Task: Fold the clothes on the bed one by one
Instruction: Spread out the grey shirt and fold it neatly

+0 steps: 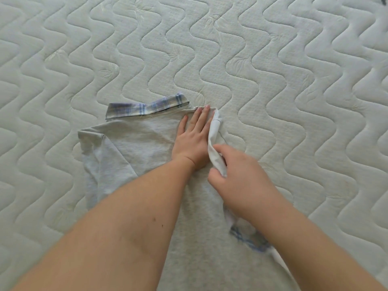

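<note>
A: What does the shirt (136, 141) look like?
B: Pale grey, with a blue plaid collar (147, 107). It lies on the quilted mattress (273, 80), near the middle.
A: Which way does it run?
B: Lengthwise from near to far, collar at the far end.
A: And the hands?
B: The left hand (193, 139) presses flat on it, fingers straight. The right hand (237, 175) pinches its right edge, lifted.
</note>
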Tool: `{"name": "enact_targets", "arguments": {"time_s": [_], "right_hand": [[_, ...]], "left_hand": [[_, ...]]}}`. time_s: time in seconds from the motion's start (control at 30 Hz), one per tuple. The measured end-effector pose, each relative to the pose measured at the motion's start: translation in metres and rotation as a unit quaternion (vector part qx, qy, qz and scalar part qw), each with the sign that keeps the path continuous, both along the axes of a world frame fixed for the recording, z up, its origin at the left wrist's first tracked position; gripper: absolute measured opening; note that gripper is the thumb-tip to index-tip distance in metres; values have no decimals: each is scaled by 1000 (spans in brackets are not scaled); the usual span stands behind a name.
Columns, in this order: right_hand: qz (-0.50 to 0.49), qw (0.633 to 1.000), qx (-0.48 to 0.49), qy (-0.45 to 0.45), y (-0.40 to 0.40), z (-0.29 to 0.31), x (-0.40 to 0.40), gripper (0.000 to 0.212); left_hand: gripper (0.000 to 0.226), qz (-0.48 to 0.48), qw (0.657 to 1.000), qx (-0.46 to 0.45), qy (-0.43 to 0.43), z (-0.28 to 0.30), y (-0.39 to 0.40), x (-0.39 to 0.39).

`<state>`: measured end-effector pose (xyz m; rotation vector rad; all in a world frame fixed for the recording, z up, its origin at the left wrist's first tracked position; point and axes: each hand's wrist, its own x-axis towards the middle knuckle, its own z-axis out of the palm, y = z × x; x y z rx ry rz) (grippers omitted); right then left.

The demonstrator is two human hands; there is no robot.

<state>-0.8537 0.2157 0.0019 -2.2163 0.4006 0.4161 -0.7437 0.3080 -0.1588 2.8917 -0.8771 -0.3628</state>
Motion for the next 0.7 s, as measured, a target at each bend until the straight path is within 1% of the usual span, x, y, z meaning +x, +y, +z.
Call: {"name": "enact_targets", "arguments": {"time_s": [0.03, 0.1, 0.13, 0.17, 0.2, 0.23, 0.27, 0.3, 0.33, 0.37, 0.4, 0.43, 0.47, 0.5, 0.53, 0.57, 0.6, 0.63, 0.67, 0.7], "right_hand": [[-29, 999, 13, -5, 2, 0, 0, 32], [-69, 997, 27, -14, 5, 0, -1, 47], [-81, 996, 29, -22, 8, 0, -1, 50], [-91, 995, 32, -31, 12, 2, -1, 50], [-98, 993, 42, -42, 18, 3, -1, 49], [-102, 992, 61, -52, 25, 4, -2, 49], [-103, 988, 94, -60, 32, 4, -2, 49], [-100, 983, 141, -62, 39, 3, -5, 49], [-95, 974, 195, -60, 46, 0, -9, 50], [-90, 966, 238, -55, 50, -3, -15, 50], [-85, 962, 251, -60, 51, -8, -23, 49], [-85, 965, 237, -71, 49, -12, -31, 48], [-91, 972, 196, -87, 45, -18, -42, 45], [-97, 981, 135, -100, 37, -24, -54, 44], [-92, 988, 69, -100, 29, -32, -67, 45], [-71, 994, 3, -79, 22, -39, -82, 50], [-32, 997, -66, -36, 17, -47, -99, 59], [9, 990, -137, 20, 14, -54, -116, 70], [38, 976, -203, 73, 12, -59, -133, 81], [50, 960, -251, 113, 11, -61, -148, 90]], "left_hand": [[80, -1, 1000, -1, 10, 4, 0, 0], [73, -9, 999, -4, 41, 13, 0, 2], [68, -9, 997, -24, 77, 21, -1, 6], [60, 10, 986, -80, 147, 32, 1, 11], [51, 72, 948, -188, 245, 47, 5, 16], [40, 153, 878, -313, 330, 63, 12, 21], [34, 235, 801, -416, 362, 76, 21, 26], [32, 302, 742, -479, 358, 87, 31, 28], [31, 351, 710, -499, 352, 94, 41, 29], [31, 393, 699, -484, 351, 100, 50, 28], [35, 420, 702, -443, 366, 103, 56, 24], [40, 434, 711, -389, 394, 102, 63, 18], [46, 433, 724, -331, 423, 101, 68, 9], [51, 423, 741, -274, 444, 99, 70, -1], [53, 394, 774, -211, 449, 97, 71, -12], [50, 347, 819, -147, 433, 93, 70, -21], [45, 293, 863, -89, 401, 90, 67, -29], [40, 253, 895, -43, 366, 87, 63, -37], [35, 231, 914, -15, 333, 84, 57, -42], [29, 229, 924, -9, 306, 82, 52, -46]]}}
